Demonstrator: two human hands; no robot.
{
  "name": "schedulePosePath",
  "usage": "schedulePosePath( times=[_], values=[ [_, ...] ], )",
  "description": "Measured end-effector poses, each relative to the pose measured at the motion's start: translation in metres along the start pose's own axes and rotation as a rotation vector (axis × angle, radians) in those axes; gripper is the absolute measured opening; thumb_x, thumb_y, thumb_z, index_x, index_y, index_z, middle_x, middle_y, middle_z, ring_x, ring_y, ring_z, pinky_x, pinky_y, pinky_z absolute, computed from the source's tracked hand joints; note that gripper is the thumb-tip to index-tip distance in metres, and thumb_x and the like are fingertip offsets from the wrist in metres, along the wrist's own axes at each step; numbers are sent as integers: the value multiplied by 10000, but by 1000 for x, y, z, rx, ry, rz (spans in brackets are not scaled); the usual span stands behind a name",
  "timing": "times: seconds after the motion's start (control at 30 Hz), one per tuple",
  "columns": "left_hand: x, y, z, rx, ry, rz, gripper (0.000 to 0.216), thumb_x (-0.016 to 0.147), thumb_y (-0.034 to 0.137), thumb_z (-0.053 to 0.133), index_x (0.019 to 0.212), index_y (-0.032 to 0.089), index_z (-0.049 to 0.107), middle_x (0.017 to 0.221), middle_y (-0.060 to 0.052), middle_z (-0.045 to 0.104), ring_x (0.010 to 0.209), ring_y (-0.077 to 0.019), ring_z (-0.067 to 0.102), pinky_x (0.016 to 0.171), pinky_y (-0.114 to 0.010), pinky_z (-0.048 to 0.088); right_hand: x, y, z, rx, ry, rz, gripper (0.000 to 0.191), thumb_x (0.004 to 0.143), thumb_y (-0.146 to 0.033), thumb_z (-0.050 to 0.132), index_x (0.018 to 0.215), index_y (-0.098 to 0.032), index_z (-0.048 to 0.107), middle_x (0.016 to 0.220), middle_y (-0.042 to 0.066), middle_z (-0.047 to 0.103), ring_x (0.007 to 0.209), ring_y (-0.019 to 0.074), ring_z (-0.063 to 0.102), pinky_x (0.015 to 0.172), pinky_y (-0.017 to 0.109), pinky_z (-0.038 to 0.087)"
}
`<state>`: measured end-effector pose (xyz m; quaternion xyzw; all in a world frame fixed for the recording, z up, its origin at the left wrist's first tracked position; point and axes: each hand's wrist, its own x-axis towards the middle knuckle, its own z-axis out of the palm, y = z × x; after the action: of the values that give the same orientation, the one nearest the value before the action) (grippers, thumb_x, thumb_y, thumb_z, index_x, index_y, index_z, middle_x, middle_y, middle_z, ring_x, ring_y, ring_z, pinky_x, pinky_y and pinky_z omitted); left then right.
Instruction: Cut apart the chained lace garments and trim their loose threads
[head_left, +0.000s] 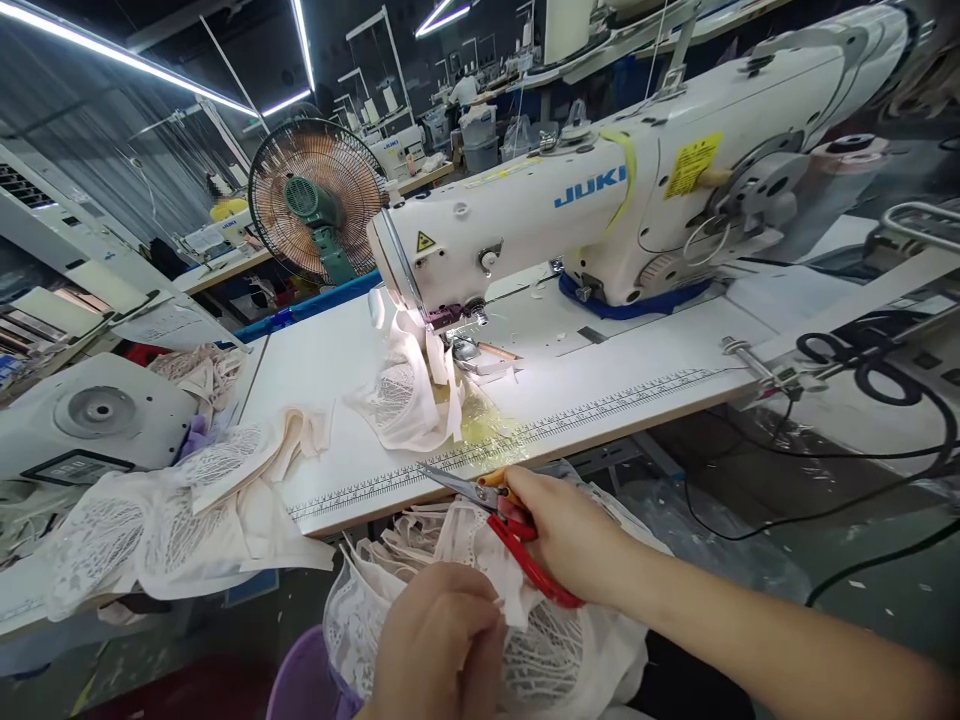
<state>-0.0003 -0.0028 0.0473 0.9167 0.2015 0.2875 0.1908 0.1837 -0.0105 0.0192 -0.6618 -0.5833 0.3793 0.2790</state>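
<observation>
My right hand [562, 530] is closed round the red handles of a pair of scissors [472, 490], whose blades point left over the table's front edge. Low in the view, my left hand [442, 640] is closed in a pinch at the edge of a white lace bra [555, 650] below the table; its fingertips are partly hidden. More layered lace pieces [360, 610] hang just left of it. Under the needle of the white sewing machine [525, 220] lies another lace cup piece [405, 390], with pale strips standing up beside the presser foot.
A long lace piece [157, 520] lies at the table's left, near a second machine head [97, 410]. A printed ruler [570, 425] runs along the front edge. A purple bin [307, 680] stands below. A fan [315, 200] is behind; black cables [795, 520] hang at right.
</observation>
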Motion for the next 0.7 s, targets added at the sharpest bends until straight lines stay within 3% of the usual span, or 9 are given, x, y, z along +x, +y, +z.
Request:
schedulePosePath(
  times=[0.07,0.13,0.23,0.37,0.47,0.6,0.7],
  values=[
    [0,0,3,-31,15,-6,291,742,-5,527,892,238,469,798,-23,649,749,-140,644,669,-223,521,1,2,1,16,5,-6,313,596,43,502,645,-214,331,679,-28,491,584,117,380,523,221,258],
    [-1,-1,6,-89,86,-101,248,761,11,512,851,240,481,791,-7,638,745,-129,631,663,-215,504,0,5,-1,43,-25,-41,275,630,18,517,648,-209,364,664,-33,496,581,117,407,519,216,282],
    [-3,-5,7,-198,214,-400,173,787,75,520,830,242,524,788,10,623,721,-120,607,645,-212,483,-6,13,-10,186,-122,-117,176,687,-115,611,750,-200,470,746,-15,557,652,145,509,561,225,388],
    [-3,-16,4,-431,284,-751,235,782,177,584,1012,220,578,774,8,603,693,-120,595,616,-204,484,-14,26,-13,551,-205,-196,300,679,-309,695,901,-201,524,990,57,589,868,222,565,749,334,463],
    [-4,-24,2,-558,270,-796,260,771,209,611,1031,196,621,786,-8,612,715,-130,595,638,-212,488,-17,33,-2,602,-175,-212,303,642,-314,732,826,-205,517,929,45,591,831,220,550,739,347,458],
    [-6,-32,1,-587,260,-736,143,753,199,624,874,191,700,800,-24,625,750,-145,573,679,-226,467,-18,35,16,493,-28,-115,206,714,-322,659,721,-208,487,704,-7,514,645,173,490,588,295,428],
    [-4,-33,-2,-715,222,-790,154,712,224,665,848,181,724,773,-29,619,729,-151,551,671,-241,449,-19,36,23,585,21,-103,214,735,-368,651,752,-221,498,730,-2,542,647,173,511,576,280,442]
  ],
)
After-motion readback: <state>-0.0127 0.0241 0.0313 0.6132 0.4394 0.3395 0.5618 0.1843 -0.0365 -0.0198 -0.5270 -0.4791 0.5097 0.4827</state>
